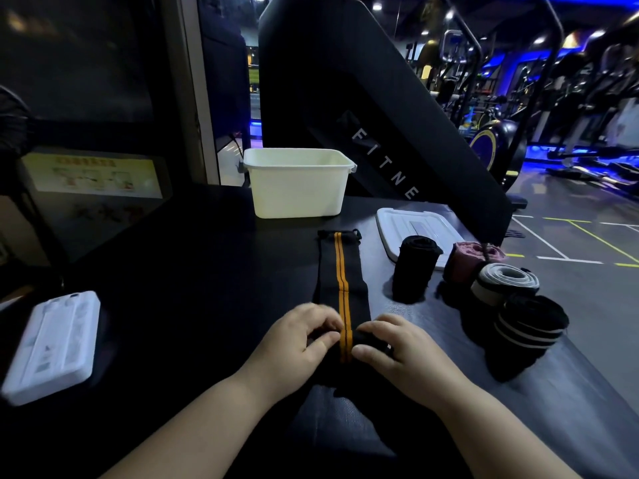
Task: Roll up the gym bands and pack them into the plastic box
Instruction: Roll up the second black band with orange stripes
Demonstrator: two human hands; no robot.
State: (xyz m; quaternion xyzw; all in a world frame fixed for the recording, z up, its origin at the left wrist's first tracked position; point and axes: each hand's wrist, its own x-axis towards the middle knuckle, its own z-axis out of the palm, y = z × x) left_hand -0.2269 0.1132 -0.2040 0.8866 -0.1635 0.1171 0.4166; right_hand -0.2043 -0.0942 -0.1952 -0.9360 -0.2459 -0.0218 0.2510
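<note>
Okay, both hands are on the orange-striped band (342, 271). It lies flat on the dark table (190, 271), running away from me toward the plastic box (297, 188) and stopping short of it. Left hand (297, 340) and right hand (397, 354) curl their fingers onto its rolled near end, one each side of the stripe. The box stands open at the far edge, and I see only its upper inner walls. Its lid (415, 226) lies flat to the right. The rolled bands sit off to the right of the strip:
- black roll (413, 271), upright at the lid's near edge
- pink roll (466, 264)
- grey-white roll (501, 281)
- striped black roll (529, 326), nearest me

White flat case (52, 347) at far left. Black fitness machine (345, 98) rises behind the box.
</note>
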